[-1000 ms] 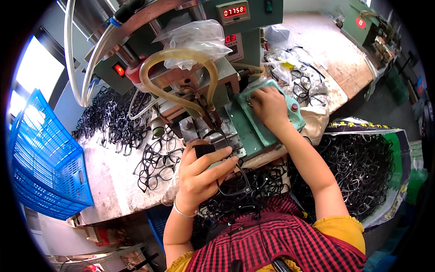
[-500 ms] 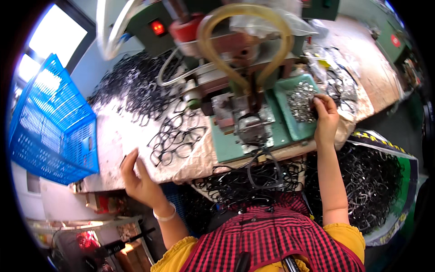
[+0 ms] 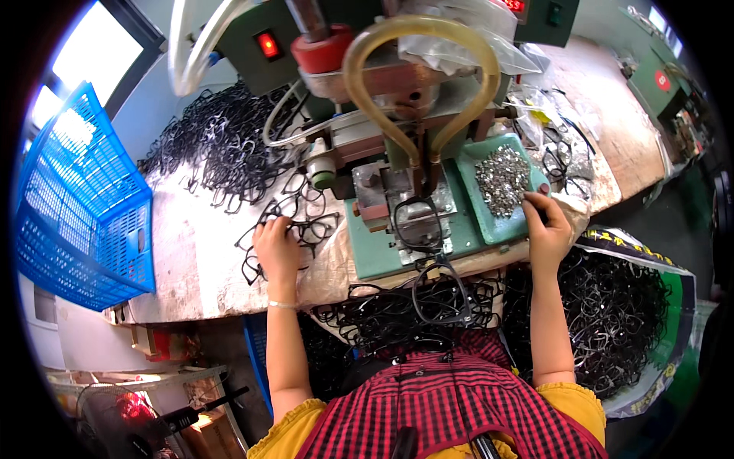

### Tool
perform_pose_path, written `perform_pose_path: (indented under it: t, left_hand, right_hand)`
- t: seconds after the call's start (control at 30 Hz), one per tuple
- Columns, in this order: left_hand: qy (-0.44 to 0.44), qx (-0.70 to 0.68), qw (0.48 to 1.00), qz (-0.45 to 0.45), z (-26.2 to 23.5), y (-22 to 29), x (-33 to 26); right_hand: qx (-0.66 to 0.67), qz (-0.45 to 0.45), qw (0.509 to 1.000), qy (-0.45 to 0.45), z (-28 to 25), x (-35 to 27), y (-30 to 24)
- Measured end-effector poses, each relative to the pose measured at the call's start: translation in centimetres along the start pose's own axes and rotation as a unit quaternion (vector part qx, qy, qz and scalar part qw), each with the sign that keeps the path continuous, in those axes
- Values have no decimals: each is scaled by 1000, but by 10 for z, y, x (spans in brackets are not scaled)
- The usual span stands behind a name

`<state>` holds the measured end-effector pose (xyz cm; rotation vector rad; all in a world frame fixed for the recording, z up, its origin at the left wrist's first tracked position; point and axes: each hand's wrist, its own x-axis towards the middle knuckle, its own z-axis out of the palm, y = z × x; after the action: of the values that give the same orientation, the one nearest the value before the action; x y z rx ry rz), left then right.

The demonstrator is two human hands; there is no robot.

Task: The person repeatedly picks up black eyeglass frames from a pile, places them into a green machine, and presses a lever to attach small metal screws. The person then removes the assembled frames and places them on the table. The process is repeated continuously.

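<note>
My left hand [image 3: 277, 249] is down among black eyeglass frames [image 3: 315, 229] left of a press machine, its fingers curled on one of them. Under the press head [image 3: 422, 172] a black eyeglass frame [image 3: 443, 287] sits by one rim, the other rim hanging over the table's front edge. Beside the right edge of a green tray [image 3: 493, 229], my right hand [image 3: 547, 229] has its fingers drawn together. Small silvery metal parts [image 3: 501, 182] fill much of that tray. Whatever the right fingers hold is too small to make out.
A larger heap of black frames [image 3: 222, 145] lies at the back left, beside a blue plastic basket [image 3: 92, 214]. More frames [image 3: 382, 310] rest below the table edge, and a big sack [image 3: 612, 321] of them stands at right. A yellowish hose [image 3: 420, 27] loops above the press.
My left hand has moved right and up onto the frames, its fingers closing. My right hand has drawn back slightly from the metal parts to the tray's edge. The view has shifted a little.
</note>
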<state>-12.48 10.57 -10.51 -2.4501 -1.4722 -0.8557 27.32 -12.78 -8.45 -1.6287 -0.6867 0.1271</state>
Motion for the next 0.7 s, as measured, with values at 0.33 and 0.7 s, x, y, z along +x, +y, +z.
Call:
perform_pose_path:
  t: [0.33, 0.7]
  left_hand:
    - [65, -523, 832, -172, -3, 19, 9]
    - [225, -672, 705, -2, -95, 130, 33]
  right_hand:
    - [143, -139, 970, -141, 80, -2, -103]
    - [316, 27, 927, -199, 91, -17, -124]
